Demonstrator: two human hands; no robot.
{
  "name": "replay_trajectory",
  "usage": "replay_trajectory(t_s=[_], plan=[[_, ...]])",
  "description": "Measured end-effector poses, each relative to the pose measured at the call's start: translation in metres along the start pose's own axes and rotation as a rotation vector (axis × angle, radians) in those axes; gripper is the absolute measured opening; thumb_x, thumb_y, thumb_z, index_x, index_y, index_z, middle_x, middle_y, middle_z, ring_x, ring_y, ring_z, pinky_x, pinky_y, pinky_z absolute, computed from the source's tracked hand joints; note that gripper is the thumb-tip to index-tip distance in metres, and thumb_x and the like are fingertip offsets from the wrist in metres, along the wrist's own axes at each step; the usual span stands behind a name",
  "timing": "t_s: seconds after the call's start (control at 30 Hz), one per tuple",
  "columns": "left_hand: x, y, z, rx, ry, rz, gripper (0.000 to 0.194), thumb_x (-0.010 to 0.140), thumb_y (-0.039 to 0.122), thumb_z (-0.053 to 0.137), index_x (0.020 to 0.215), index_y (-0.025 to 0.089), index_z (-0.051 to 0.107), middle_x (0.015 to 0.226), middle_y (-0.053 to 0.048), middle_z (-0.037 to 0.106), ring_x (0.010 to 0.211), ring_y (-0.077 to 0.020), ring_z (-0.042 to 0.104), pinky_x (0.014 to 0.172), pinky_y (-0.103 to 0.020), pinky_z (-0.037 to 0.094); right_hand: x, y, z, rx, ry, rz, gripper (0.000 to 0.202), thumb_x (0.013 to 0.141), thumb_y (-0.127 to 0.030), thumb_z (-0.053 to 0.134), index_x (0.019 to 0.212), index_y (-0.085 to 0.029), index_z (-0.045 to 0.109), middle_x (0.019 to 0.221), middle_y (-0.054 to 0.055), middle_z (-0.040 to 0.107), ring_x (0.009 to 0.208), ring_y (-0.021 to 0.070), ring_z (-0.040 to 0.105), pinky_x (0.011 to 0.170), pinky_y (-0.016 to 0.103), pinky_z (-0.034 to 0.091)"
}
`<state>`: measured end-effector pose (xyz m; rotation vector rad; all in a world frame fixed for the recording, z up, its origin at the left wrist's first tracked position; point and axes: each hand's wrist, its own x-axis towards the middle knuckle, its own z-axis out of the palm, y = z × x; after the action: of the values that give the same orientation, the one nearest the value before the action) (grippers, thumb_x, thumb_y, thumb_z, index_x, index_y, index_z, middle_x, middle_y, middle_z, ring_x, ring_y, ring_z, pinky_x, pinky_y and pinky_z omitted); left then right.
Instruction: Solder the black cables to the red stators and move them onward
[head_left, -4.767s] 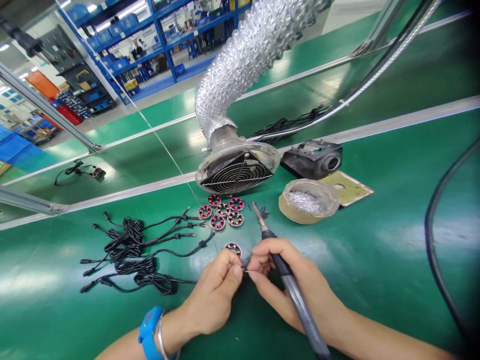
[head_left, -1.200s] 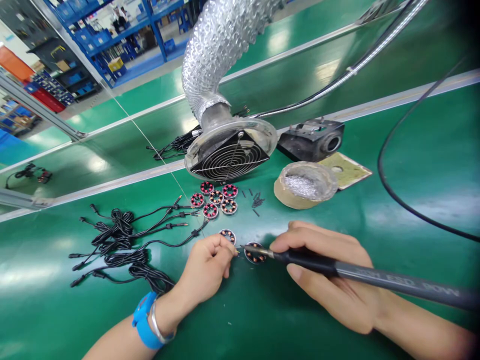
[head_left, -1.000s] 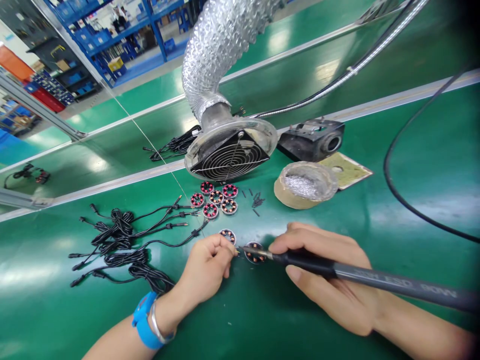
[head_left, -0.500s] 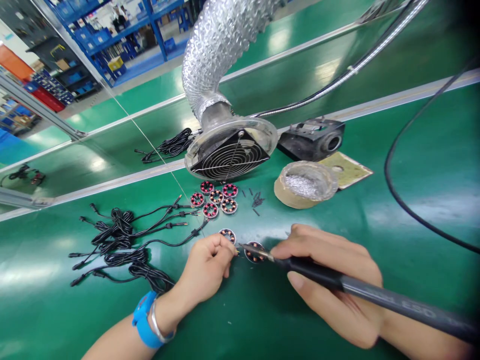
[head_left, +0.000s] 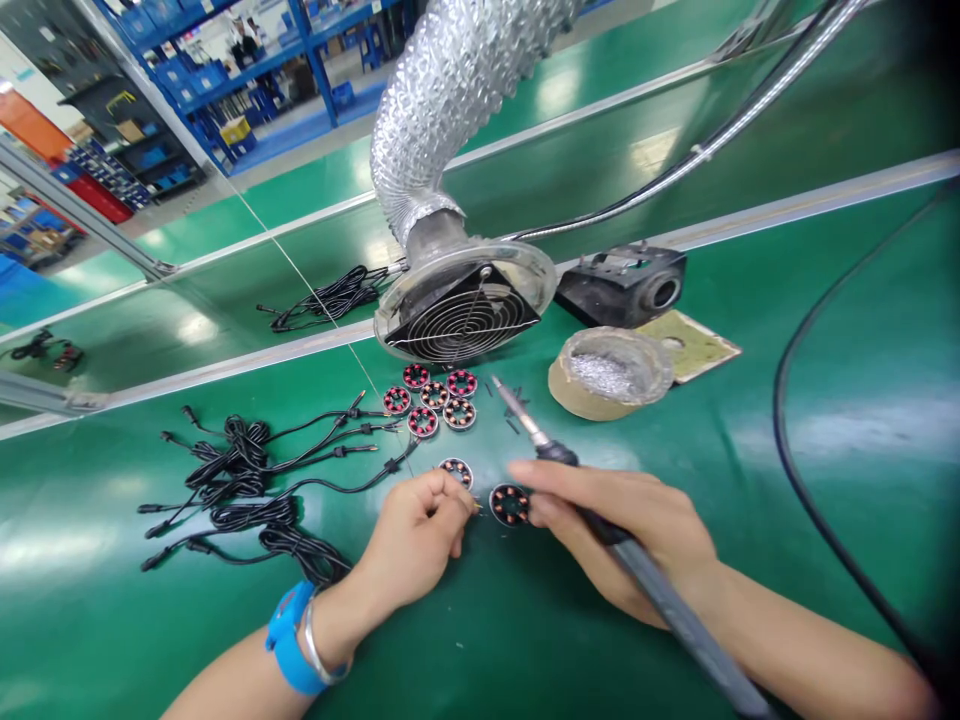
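Note:
My left hand (head_left: 424, 530), with a blue wristband and a silver bangle, pinches the end of a black cable (head_left: 349, 487); thin wire tips stick out past its fingertips. Just behind these fingers lies a round coil part (head_left: 457, 470), partly covered. My right hand (head_left: 630, 530) is wrapped round a soldering iron (head_left: 562, 455), whose metal tip points up and away over small black pieces (head_left: 514, 402). Another ring with copper coils (head_left: 509, 505) rests by the right fingertips, which are beside or touching its edge.
Several coil rings (head_left: 422, 421) sit below the round fume hood (head_left: 465, 300). Bundled black cables (head_left: 240, 455) lie at left. A tub of metallic shavings (head_left: 611, 375), a yellow sponge (head_left: 697, 348) and a black iron stand (head_left: 626, 285) are behind at right.
My right hand has turned the soldering iron, so its tip has swung up and away from the wire ends. My left hand has barely moved.

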<state>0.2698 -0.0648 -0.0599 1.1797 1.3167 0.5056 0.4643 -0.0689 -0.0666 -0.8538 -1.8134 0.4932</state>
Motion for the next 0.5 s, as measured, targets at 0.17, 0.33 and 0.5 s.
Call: replay_trajectory(t_s=[0.17,0.33,0.5], plan=[[-0.002,-0.002,-0.003,0.0,-0.097,0.057,0.03,0.091,0.042,0.048,0.07,0.02,0.049,0.05,0.006,0.047,0.048,-0.0094,0.037,0.051,-0.022,0.03,0.001,0.004,0.018,0.004,-0.12,-0.031,0.026,0.088,-0.003,0.05,0.102,-0.02,0.064,0.077,0.002,0.072,0.06,0.0112,0.067,0.058,0.02,0.054],[-0.007,0.0,-0.009,0.112,-0.157,0.115,0.03,0.096,0.041,0.045,0.079,0.018,0.053,0.063,0.003,0.056,0.053,-0.0088,0.041,0.055,-0.022,0.032,0.003,0.005,0.018,-0.03,-0.089,-0.046,0.02,0.087,-0.005,0.052,0.098,-0.019,0.062,0.071,-0.001,0.068,0.054,0.0094,0.06,0.055,0.019,0.05],[-0.006,-0.001,-0.007,-0.024,-0.171,0.051,0.037,0.092,0.051,0.048,0.075,0.018,0.051,0.058,0.004,0.052,0.05,-0.0084,0.037,0.051,-0.021,0.029,-0.001,0.002,0.019,0.008,-0.126,-0.007,0.024,0.086,-0.004,0.051,0.104,-0.018,0.061,0.071,-0.001,0.064,0.054,0.009,0.058,0.055,0.019,0.049]])
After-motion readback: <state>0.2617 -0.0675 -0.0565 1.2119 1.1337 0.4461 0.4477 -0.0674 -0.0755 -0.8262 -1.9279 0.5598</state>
